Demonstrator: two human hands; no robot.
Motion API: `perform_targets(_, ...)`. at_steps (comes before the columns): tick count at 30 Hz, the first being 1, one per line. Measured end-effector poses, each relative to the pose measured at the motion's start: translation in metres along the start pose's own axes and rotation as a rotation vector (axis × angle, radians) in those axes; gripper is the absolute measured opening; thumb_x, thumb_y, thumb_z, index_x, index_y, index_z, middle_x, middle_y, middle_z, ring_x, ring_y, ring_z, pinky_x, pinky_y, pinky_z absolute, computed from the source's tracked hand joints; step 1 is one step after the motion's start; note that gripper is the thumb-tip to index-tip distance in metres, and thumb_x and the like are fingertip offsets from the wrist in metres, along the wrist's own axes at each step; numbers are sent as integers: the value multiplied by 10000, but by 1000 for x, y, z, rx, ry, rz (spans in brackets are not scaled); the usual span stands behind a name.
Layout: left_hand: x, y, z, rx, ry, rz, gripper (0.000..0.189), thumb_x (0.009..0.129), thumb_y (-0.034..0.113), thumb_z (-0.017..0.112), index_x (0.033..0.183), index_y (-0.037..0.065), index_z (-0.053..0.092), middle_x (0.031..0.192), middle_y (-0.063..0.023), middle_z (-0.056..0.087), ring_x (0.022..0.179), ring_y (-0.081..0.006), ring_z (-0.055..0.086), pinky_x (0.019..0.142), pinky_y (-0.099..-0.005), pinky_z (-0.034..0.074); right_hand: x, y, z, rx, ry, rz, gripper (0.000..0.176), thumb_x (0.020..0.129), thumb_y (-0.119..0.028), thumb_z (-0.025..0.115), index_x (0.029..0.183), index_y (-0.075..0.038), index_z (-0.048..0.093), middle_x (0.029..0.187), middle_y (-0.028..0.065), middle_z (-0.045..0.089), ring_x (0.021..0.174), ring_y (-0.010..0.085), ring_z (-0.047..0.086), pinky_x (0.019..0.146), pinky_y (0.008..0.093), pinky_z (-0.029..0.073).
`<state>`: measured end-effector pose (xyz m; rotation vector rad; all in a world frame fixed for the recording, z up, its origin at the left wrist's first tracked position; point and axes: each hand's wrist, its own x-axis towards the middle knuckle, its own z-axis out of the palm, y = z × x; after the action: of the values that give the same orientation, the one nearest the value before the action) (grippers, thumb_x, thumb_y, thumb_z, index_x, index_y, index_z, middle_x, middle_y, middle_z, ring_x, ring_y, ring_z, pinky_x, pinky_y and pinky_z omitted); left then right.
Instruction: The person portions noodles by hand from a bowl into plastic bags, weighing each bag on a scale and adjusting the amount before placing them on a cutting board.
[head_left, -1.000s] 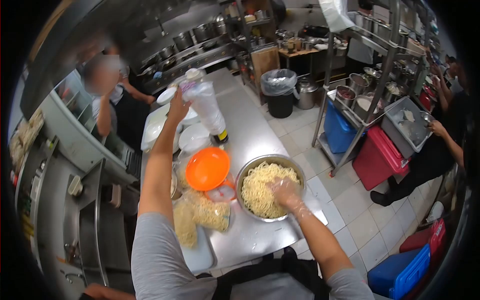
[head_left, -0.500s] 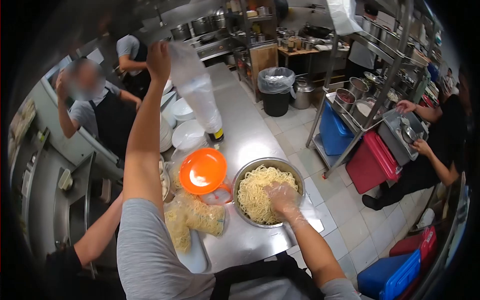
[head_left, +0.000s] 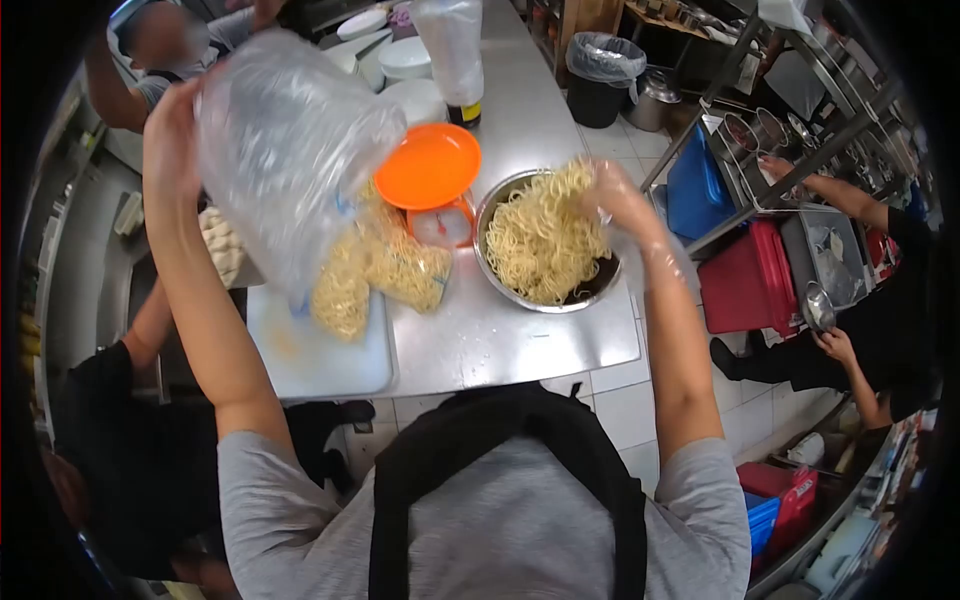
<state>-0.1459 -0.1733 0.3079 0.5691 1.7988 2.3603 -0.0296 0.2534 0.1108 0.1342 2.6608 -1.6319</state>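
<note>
My left hand point(head_left: 172, 135), raised at the left, grips the edge of a large clear plastic bag point(head_left: 285, 150) that hangs loosely over the counter. A clear plastic glove covers my right hand point(head_left: 622, 200). Its fingers are closed around a clump of pale noodles point(head_left: 545, 240), lifted at the right rim of a steel bowl point(head_left: 492, 270). More noodles fill that bowl. Left of it stands a kitchen scale point(head_left: 440, 226) with an orange pan point(head_left: 428, 163) on top. Bagged noodles point(head_left: 408, 272) lie beside the scale, partly behind the hanging bag.
A white cutting board point(head_left: 330, 360) lies at the steel counter's point(head_left: 520, 350) near edge. A plastic-wrapped bottle point(head_left: 465, 112) and white bowls point(head_left: 415, 100) stand farther back. Co-workers are at the left and right. A lined bin point(head_left: 605, 75) and metal shelving point(head_left: 735, 120) stand beyond the counter.
My left hand has come down and left, and the bag has spread wide open. My right hand has risen from inside the bowl, lifting noodles. The view has tilted downward.
</note>
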Motion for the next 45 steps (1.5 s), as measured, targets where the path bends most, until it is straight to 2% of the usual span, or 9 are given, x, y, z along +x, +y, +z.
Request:
perform_targets(4,-122,-54,-22,231,134,42,493,806,163,588,1228,-43,438,1200,-112,511,1037,-172,521,886,-285,414,3,-28,-5,336,48,-185,349,678,-83,677,975,62,567,687,79,597,640,129,569,584,283,470)
perform_targets(9,-236,-144,-86,433,577,-106,385,737,75,664,1098,29,540,1040,-50,545,988,-145,524,821,-253,418,38,-14,14,-229,143,-238,368,685,-117,706,985,50,574,767,115,641,661,159,594,621,274,471)
perform_targets(12,-272,-222,-144,373,758,-301,334,755,68,638,1080,36,565,1013,-73,569,963,-156,534,812,-254,403,11,-6,38,-264,8,-107,665,606,-282,766,1143,14,507,1062,203,569,955,279,567,827,356,453)
perform_targets(17,-264,-238,-78,1857,1275,-474,303,821,163,594,1092,30,568,1197,-184,463,1070,-235,463,851,-320,381,-33,1,21,-217,-51,26,1050,521,-325,792,1363,-32,236,1288,235,404,1217,352,376,1050,375,269)
perform_targets(19,-270,-237,-66,1784,1268,-283,276,824,205,599,1039,34,570,1192,-183,421,1099,-282,406,877,-360,362,-34,45,36,-451,-4,-53,988,530,-283,786,1344,-41,281,1288,227,403,1205,350,388,1036,366,294)
perform_targets(21,-274,-244,-44,771,913,-12,169,787,125,610,926,39,566,1082,-155,439,1026,-309,416,859,-358,367,-39,60,48,-684,42,-133,928,539,-242,780,1326,-49,326,1287,218,403,1192,347,401,1021,358,319)
perform_targets(29,-297,-260,-47,1142,519,2,326,657,-146,523,928,24,458,1028,-102,436,874,-215,520,685,-266,440,-28,-8,0,191,-35,-187,508,722,-20,637,1204,-27,474,1068,88,566,954,157,555,809,276,471)
perform_targets(38,-289,-191,-34,470,618,117,220,720,-154,548,753,26,427,999,-86,494,798,-133,553,661,-224,462,-6,-67,-13,-294,127,-259,232,780,-26,631,1008,-12,593,909,86,646,747,132,623,644,283,538)
perform_targets(45,-293,-150,-14,526,599,85,235,714,-127,611,800,34,463,809,-58,557,698,-70,481,572,-178,391,-10,-20,45,-954,-378,81,943,504,-530,784,1264,-92,440,1298,228,396,1203,368,380,1011,461,301)
